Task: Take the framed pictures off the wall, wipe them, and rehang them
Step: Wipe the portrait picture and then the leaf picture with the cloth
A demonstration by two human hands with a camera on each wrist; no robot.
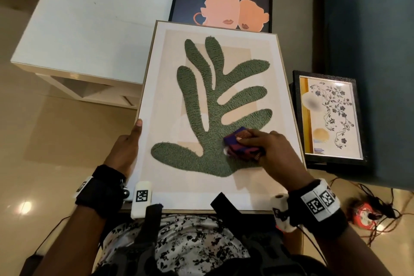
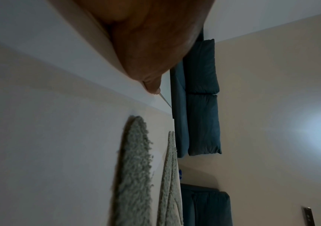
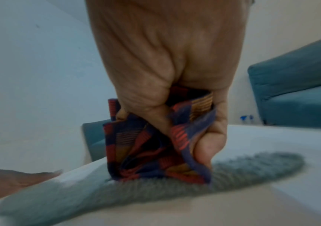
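A large light-framed picture (image 1: 154, 69) with a tufted green leaf shape (image 1: 210, 105) lies tilted across my lap. My left hand (image 1: 127, 143) grips its left edge, thumb on the front; in the left wrist view the left hand (image 2: 152, 50) lies along that edge. My right hand (image 1: 266, 148) grips a bunched red, blue and orange checked cloth (image 1: 240, 143) and presses it on the lower part of the leaf. In the right wrist view the right hand (image 3: 167, 76) clutches the cloth (image 3: 152, 146) against the green pile (image 3: 252, 165).
A black-framed picture of two faces (image 1: 224, 2) leans beyond the held frame. A black-framed floral picture (image 1: 331, 116) lies on the right, against a blue sofa (image 1: 369, 51). A white side table (image 1: 89, 22) stands to the left. Cables and a red extension socket (image 1: 367, 210) lie on the tiled floor at right.
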